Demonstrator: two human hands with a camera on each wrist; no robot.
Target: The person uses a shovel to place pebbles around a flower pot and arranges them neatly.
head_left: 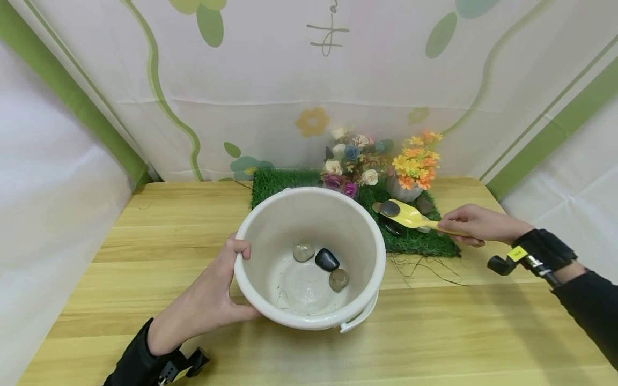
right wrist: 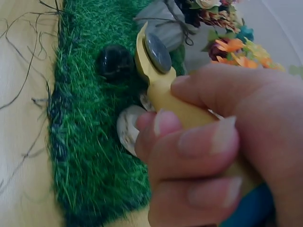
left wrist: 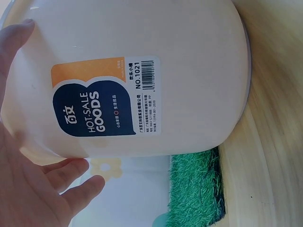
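Note:
My left hand (head_left: 212, 295) grips the left rim of a white bucket (head_left: 256, 230), its fingers over the edge. Inside the bucket lie a grey-green stone (head_left: 303, 252), a black stone (head_left: 326, 259) and a brown stone (head_left: 339, 280). My right hand (head_left: 475, 224) holds a small yellow shovel (head_left: 409, 215) by its handle. A dark grey stone (head_left: 390, 208) rests on the shovel's blade, also visible in the right wrist view. Below the shovel, a black stone (right wrist: 115, 63) and a pale stone (right wrist: 130, 127) sit on the artificial grass mat (right wrist: 99, 156).
Behind the bucket stand mixed artificial flowers (head_left: 352, 155) and a pot (head_left: 404, 190) of orange and yellow flowers. Dark root-like strands (head_left: 425, 265) lie on the wooden table (head_left: 169, 230) at the mat's front edge. A printed cloth (head_left: 251, 69) hangs behind.

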